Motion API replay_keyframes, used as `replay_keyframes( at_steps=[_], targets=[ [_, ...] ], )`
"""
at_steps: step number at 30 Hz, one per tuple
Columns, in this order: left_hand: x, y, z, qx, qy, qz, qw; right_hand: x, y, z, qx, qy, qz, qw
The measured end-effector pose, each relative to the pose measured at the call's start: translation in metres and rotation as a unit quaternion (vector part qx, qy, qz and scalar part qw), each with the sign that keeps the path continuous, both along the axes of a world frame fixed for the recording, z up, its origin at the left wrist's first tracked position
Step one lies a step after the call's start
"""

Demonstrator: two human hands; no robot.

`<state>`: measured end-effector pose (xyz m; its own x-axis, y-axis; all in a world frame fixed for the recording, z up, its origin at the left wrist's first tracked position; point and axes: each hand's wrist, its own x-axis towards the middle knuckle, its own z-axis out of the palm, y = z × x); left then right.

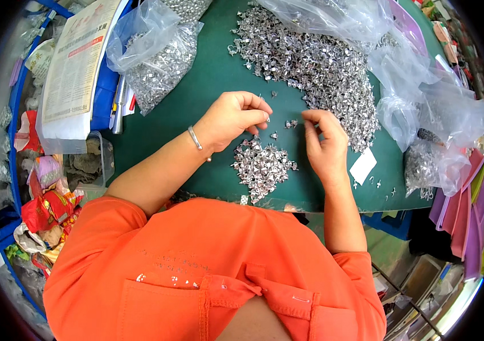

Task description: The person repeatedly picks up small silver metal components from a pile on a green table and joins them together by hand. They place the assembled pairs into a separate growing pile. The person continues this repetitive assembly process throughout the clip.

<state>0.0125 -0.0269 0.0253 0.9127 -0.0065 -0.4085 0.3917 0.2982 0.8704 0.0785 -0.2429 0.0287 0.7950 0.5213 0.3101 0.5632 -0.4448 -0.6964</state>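
My left hand (235,117), with a silver bangle (195,138) on its wrist, has thumb and fingertips pinched on a small silver metal piece (268,119). Below its fingers sits a small pile of shiny silver metal pieces (261,169). My right hand (327,141) is to the right of that pile, thumb and fingers curled together; whatever may be between them is hidden. A couple of loose metal pieces (291,123) are just left of its fingertips. Farther back spreads a large heap of similar metal pieces (316,62).
A green table (202,85) holds clear bags of metal parts (159,74) at the left and more bags (424,165) at the right. A white paper slip (362,166) lies beside the right wrist. A blue rack with a newspaper (80,62) and a plastic tub (91,162) stand left.
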Motion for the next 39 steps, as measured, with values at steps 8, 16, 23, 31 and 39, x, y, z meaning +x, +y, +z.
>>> replay_keyframes(
  at_steps=[8, 16, 23, 31, 39],
  targets=[
    [-0.001, -0.006, -0.001, -0.004, -0.021, -0.014, 1.0, 0.0, 0.01, -0.006, -0.06, -0.088, 0.115, 0.988],
    [-0.008, -0.009, 0.002, 0.102, -0.066, -0.063, 0.991, -0.011, 0.001, 0.01, 0.057, -0.031, 0.212, 0.975],
    [-0.011, 0.002, 0.014, 0.307, -0.21, -0.08, 0.925, 0.002, -0.007, -0.004, -0.022, 0.015, -0.024, 0.999],
    [0.003, 0.022, 0.0, 0.463, -0.226, 0.011, 0.857, 0.0, 0.001, 0.0, 0.004, 0.092, 0.117, 0.989],
    [0.02, 0.005, -0.027, 0.578, -0.307, -0.008, 0.756, 0.025, 0.043, -0.003, 0.022, -0.013, 0.096, 0.995]
  ],
)
